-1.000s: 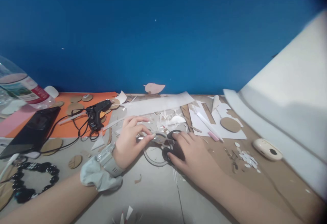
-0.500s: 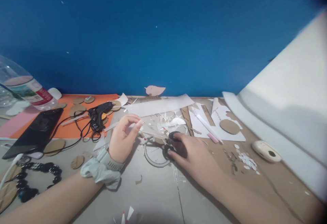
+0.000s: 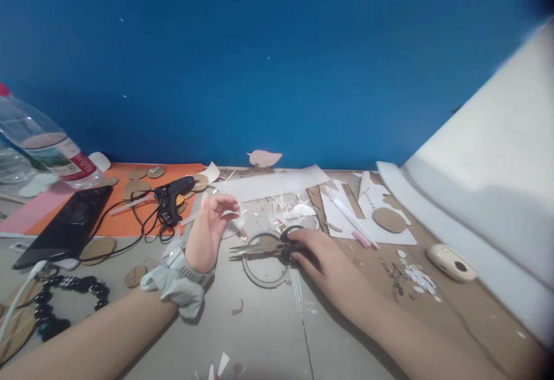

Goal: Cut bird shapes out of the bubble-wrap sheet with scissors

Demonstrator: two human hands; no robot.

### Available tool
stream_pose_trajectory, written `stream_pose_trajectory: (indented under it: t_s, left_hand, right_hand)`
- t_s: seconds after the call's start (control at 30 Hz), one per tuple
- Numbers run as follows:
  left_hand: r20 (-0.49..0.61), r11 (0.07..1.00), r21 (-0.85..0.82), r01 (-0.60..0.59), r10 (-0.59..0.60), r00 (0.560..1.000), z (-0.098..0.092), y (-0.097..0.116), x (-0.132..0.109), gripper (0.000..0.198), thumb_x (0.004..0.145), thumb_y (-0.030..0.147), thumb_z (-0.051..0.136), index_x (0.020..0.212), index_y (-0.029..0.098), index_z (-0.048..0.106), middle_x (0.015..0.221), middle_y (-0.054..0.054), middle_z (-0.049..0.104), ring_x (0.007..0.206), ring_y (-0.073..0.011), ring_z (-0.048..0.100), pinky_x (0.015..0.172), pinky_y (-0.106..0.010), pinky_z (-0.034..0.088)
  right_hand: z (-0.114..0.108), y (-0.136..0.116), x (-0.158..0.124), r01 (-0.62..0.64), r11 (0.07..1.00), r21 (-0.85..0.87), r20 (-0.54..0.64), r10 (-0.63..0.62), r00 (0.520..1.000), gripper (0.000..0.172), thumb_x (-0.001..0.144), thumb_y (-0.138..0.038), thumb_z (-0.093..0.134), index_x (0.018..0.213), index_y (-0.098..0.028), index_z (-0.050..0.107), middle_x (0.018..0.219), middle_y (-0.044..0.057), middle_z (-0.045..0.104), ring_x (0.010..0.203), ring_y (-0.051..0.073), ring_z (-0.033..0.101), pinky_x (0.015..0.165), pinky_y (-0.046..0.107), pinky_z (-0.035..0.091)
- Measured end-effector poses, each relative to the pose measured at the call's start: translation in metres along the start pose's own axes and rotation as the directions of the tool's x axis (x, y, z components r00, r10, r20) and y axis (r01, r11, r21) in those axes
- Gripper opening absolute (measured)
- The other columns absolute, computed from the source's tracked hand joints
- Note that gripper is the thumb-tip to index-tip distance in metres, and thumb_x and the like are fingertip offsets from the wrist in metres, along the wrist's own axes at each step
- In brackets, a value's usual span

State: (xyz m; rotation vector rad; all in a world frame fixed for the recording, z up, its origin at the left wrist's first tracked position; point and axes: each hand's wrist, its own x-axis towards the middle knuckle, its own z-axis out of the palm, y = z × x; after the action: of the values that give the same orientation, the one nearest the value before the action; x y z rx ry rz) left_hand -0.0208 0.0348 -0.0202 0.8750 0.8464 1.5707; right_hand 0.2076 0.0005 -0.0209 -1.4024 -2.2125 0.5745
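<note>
My right hand (image 3: 320, 259) holds a pair of scissors (image 3: 262, 251) by the black handles. The blades point left, slightly apart, and lie across a thin grey ring (image 3: 265, 285) on the table. To the left, my left hand (image 3: 212, 224) is raised with curved fingers apart and nothing visible in them. A scrunchie (image 3: 175, 287) and a watch band (image 3: 193, 273) are on that wrist. Small white scraps (image 3: 298, 211) lie beyond the ring. Something clear and shiny (image 3: 234, 227) sits beside my left fingertips; I cannot tell what it is.
At left are a glue gun (image 3: 173, 198) with its cable, a phone (image 3: 64, 224), a bottle (image 3: 60, 155) and a beaded bracelet (image 3: 73, 283). A pink bird cutout (image 3: 265, 158) stands by the blue wall. At right are cardboard discs, paper and a cream oval device (image 3: 450, 263).
My left fingers have spread from a pinch. In my right hand the scissors have turned so the blades now show clearly over the ring. The view has shifted slightly.
</note>
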Motion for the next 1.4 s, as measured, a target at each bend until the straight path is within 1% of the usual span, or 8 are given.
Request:
stream_pose_trajectory:
  t_s: [0.2,0.37,0.47,0.57,0.77,0.97,1.13,1.4]
  left_hand:
    - [0.061,0.998,-0.002,0.059,-0.059,0.996,0.002,0.002,-0.004,0.049,0.085,0.054,0.036,0.078,0.014,0.064,0.074,-0.006,0.059,0.074,-0.0179,0.055,0.065,-0.029,0.048]
    - [0.060,0.999,-0.011,0.039,-0.039,0.997,0.001,0.000,-0.005,0.045,0.082,0.055,0.042,0.077,0.015,0.062,0.073,-0.003,0.057,0.069,-0.0144,0.052,0.064,-0.026,0.048]
    - [0.071,0.999,-0.026,0.043,-0.041,0.997,0.002,0.000,-0.005,0.039,0.081,0.054,0.043,0.081,0.017,0.057,0.065,-0.001,0.055,0.062,-0.0136,0.051,0.058,-0.025,0.047]
    - [0.061,0.997,-0.054,0.047,-0.043,0.997,0.004,0.003,-0.005,0.037,0.081,0.055,0.043,0.083,0.019,0.052,0.057,0.002,0.051,0.053,-0.0127,0.048,0.050,-0.023,0.045]
    - [-0.096,0.995,-0.078,-0.067,0.059,0.994,0.003,0.006,0.001,0.042,0.081,0.059,0.038,0.078,0.019,0.048,0.049,0.004,0.047,0.044,-0.0098,0.042,0.045,-0.019,0.040]
    - [-0.055,0.996,-0.078,-0.033,0.029,0.998,0.002,0.003,0.001,0.042,0.080,0.060,0.041,0.080,0.018,0.049,0.050,0.003,0.048,0.045,-0.0098,0.044,0.044,-0.018,0.040]
    - [-0.041,0.998,-0.065,0.000,-0.003,0.999,0.003,0.002,0.001,0.040,0.082,0.057,0.040,0.078,0.018,0.049,0.050,0.003,0.049,0.044,-0.0093,0.044,0.044,-0.018,0.040]
    - [-0.050,1.000,-0.029,-0.003,0.002,0.999,0.001,0.000,0.000,0.040,0.085,0.055,0.035,0.082,0.018,0.050,0.056,0.001,0.053,0.050,-0.0106,0.047,0.049,-0.020,0.040]
  right_hand:
    - [-0.003,-0.007,0.002,0.043,0.999,0.013,0.037,-0.043,0.998,0.024,0.087,-0.022,0.043,0.109,-0.024,0.052,0.112,0.005,0.057,0.108,0.019,0.051,0.093,0.037,0.042]
    - [-0.003,-0.013,-0.001,0.075,0.997,0.011,0.066,-0.076,0.995,0.034,0.079,-0.018,0.049,0.113,-0.024,0.047,0.113,0.006,0.055,0.107,0.020,0.050,0.091,0.037,0.043]
    - [-0.002,-0.013,-0.002,0.084,0.996,-0.012,0.064,-0.083,0.994,0.036,0.077,-0.019,0.050,0.112,-0.024,0.047,0.112,0.006,0.054,0.106,0.020,0.050,0.090,0.037,0.043]
    - [0.000,-0.011,-0.002,0.036,0.999,-0.034,0.042,-0.035,0.999,0.031,0.079,-0.022,0.049,0.109,-0.023,0.048,0.109,0.006,0.056,0.104,0.021,0.052,0.087,0.038,0.044]
    - [-0.001,-0.004,0.001,-0.217,0.976,-0.007,-0.083,0.216,0.973,0.034,0.084,-0.035,0.045,0.117,-0.025,0.045,0.113,0.007,0.058,0.098,0.022,0.058,0.081,0.040,0.047]
    - [-0.002,-0.003,0.003,-0.206,0.979,-0.001,-0.105,0.205,0.973,0.038,0.086,-0.035,0.042,0.123,-0.025,0.043,0.124,0.007,0.054,0.108,0.024,0.055,0.086,0.041,0.046]
    - [0.000,0.001,0.003,-0.218,0.973,-0.072,-0.143,0.206,0.968,0.046,0.086,-0.038,0.041,0.130,-0.024,0.035,0.132,0.011,0.046,0.111,0.027,0.051,0.088,0.045,0.044]
    - [0.006,0.006,0.003,-0.176,0.971,-0.165,-0.100,0.161,0.982,0.050,0.087,-0.038,0.039,0.134,-0.022,0.030,0.137,0.009,0.040,0.124,0.025,0.038,0.100,0.045,0.035]
